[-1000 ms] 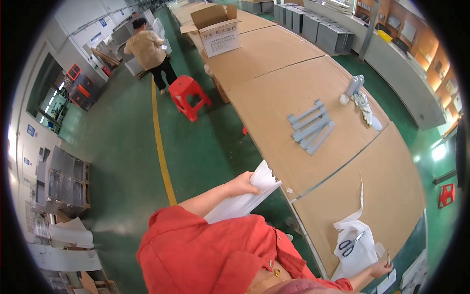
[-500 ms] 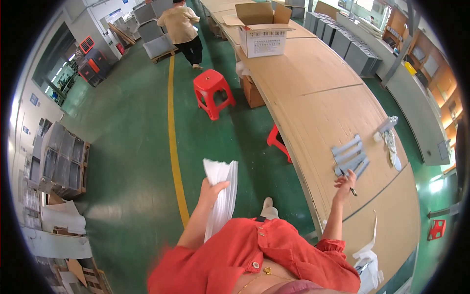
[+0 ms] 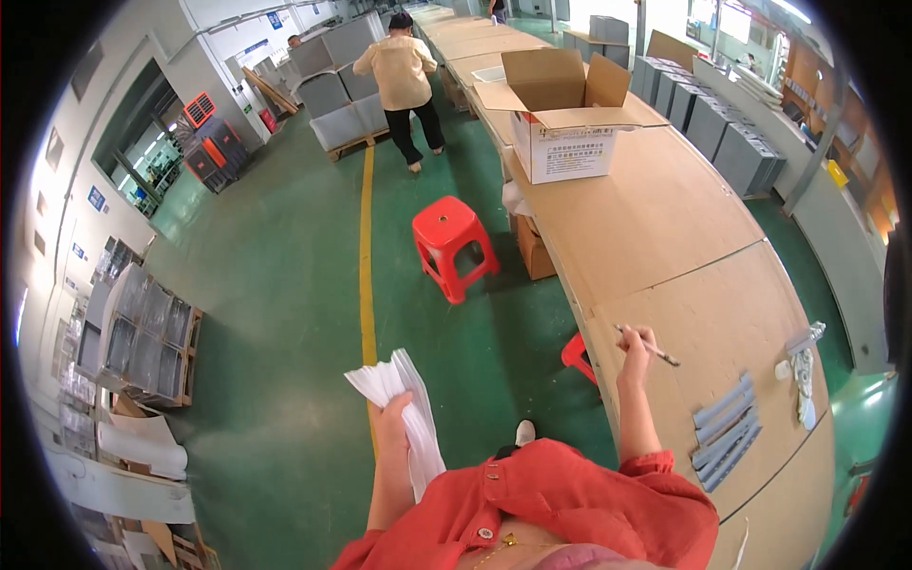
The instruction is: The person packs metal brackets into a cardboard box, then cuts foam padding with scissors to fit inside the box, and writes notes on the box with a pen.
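Note:
My left hand point(image 3: 392, 420) is closed around a bundle of thin white sheeting point(image 3: 420, 445), which hangs beside my body over the floor. I cannot tell whether it is paper or plastic. A dark-and-light pen point(image 3: 663, 357) is pinched in my right hand point(image 3: 636, 350), held above the near edge of the long brown worktable point(image 3: 665, 228). Several grey flat strips point(image 3: 727, 432) lie on the tabletop, to the right of my right forearm. Past them are a crumpled whitish glove or cloth point(image 3: 805, 375) and a small white round piece point(image 3: 783, 370).
An open cardboard box point(image 3: 570, 157) stands farther along the table. A red stool point(image 3: 451, 242) is on the green floor ahead, another red stool point(image 3: 580, 359) partly under the table. A person point(image 3: 399, 81) walks ahead. Wrapped grey stacks on a pallet point(image 3: 147, 332) stand left.
My right hand has lifted the pen away from the grey strips, forward and to the left. I have turned somewhat, and the box and stool appear nearer. The white sheeting stays in my left hand.

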`<state>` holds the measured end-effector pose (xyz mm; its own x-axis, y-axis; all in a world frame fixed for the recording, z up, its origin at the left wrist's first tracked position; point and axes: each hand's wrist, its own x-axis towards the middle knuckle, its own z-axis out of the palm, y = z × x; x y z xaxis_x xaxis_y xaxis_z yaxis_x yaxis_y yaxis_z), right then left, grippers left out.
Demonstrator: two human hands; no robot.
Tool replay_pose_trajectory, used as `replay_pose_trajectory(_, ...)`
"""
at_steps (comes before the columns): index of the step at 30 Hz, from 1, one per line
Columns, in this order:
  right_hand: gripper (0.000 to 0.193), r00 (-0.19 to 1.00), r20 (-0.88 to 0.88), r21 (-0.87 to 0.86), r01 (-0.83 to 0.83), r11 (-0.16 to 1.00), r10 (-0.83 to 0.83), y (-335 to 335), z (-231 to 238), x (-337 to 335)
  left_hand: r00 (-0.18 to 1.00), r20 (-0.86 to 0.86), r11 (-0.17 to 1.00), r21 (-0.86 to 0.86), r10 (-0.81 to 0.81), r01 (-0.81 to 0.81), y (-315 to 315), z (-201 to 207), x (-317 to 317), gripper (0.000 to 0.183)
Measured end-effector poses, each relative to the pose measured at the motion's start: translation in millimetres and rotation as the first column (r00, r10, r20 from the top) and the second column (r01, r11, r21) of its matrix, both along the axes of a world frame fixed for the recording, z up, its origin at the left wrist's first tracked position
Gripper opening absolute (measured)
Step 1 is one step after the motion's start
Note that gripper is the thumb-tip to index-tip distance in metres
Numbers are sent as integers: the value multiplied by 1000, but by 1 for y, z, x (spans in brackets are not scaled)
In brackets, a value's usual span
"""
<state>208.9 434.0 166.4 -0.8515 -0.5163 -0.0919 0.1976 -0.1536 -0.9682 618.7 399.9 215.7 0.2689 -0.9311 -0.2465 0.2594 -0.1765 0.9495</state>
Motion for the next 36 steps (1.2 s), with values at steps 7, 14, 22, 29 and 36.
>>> replay_pose_trajectory(7,19,888,15,-238,-443,864,460,-175,56,47,985,-84,989,-8,148,-149,-113,-8,-15,46)
replay_pose_trajectory(14,14,689,-61,-109,-724,681,722,-276,50,62,968,90,970,-83,234,-227,-239,-10,-11,49)
replay_pose_trajectory(22,14,883,-183,-16,-442,897,432,-376,83,-37,995,-58,988,-141,-76,67,-455,-9,-92,47)
replay_pose_trajectory(29,13,983,-158,-228,53,972,-91,-430,121,-143,925,-131,924,-197,-356,328,-616,24,-216,40)
replay_pose_trajectory(36,11,1000,10,-409,16,913,-13,-546,171,-260,920,-257,952,-154,-297,265,-723,22,-297,33)
